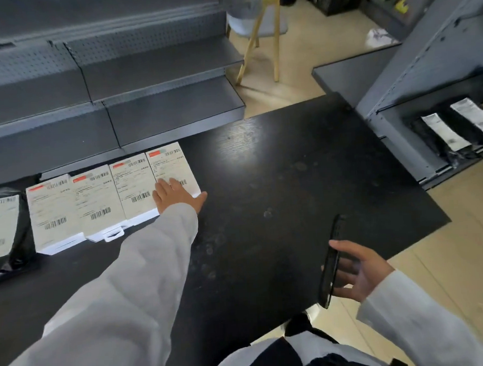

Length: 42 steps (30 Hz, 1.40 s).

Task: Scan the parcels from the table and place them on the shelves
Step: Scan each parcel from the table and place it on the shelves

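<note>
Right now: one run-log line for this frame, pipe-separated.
left hand flat on rightmost white parcel | right hand holds phone over table | black parcels on right shelf

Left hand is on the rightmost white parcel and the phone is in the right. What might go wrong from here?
1. The white parcels lie edge to edge in a row, so lifting the end parcel under the left hand may drag its neighbour askew.
2. The right hand holds the phone edge-on near the table's edge; a loose grip could drop it to the floor.
3. The left hand covers part of the label's lower barcode, which may block a scan.
</note>
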{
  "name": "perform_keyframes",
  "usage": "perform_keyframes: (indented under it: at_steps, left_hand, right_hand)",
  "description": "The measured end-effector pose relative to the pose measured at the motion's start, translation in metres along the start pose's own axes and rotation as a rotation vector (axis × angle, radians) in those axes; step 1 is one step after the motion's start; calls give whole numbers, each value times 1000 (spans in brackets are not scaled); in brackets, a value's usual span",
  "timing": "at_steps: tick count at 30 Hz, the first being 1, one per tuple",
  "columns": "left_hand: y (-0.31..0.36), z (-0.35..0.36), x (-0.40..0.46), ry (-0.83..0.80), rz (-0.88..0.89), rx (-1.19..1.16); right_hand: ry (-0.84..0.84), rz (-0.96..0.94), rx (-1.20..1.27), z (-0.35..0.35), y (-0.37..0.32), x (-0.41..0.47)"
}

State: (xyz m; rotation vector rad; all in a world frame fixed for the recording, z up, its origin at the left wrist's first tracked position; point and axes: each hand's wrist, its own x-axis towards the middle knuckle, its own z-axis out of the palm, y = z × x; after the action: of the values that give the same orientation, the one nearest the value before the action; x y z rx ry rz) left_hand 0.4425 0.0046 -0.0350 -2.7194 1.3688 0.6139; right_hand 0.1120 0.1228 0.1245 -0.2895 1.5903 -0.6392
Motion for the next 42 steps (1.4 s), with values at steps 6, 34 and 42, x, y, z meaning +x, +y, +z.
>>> perform_keyframes:
  at_steps: [6,34,42]
  left_hand:
    - [4,-8,14,49,8,-154]
    - [42,-14,47,-14,-284,-295]
    - [40,17,-37,-159,-116,-348]
  right_hand:
    - [31,-48,16,6,8,-15]
    - [199,52,107,-43,11,-2]
    - [114,100,68,-51,0,16]
